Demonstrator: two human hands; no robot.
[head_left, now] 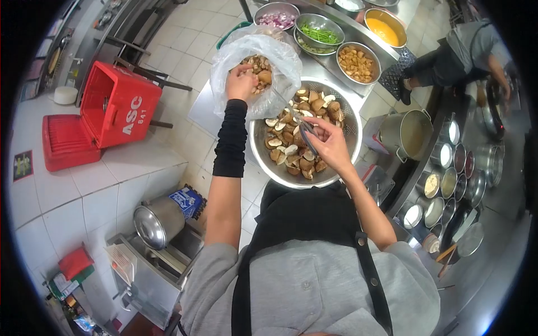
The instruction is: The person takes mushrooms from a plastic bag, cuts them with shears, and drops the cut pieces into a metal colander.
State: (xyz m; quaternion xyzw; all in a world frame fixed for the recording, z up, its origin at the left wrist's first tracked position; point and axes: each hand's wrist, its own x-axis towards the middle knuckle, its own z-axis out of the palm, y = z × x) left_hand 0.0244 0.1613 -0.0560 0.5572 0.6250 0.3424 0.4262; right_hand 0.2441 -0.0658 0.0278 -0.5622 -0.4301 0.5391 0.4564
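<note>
My left hand (241, 84), with a black sleeve on the forearm, is at the mouth of a clear plastic bag (224, 50) of brown mushroom pieces. Its fingers are curled at a brown mushroom (264, 77); part of the grip is hidden. My right hand (329, 144) is closed round the handles of scissors (308, 134), whose blades point up and left toward the bag. Below the blades, a perforated metal colander (358, 131) holds many cut mushrooms (297, 145), brown outside and pale on the cut faces.
Bowls of chopped purple onion (277, 21), green vegetables (319, 35) and browned cubes (358, 63) stand beyond the colander. An open red box (120, 106) sits at left. A large pot (404, 134) is at right, near another person (468, 50).
</note>
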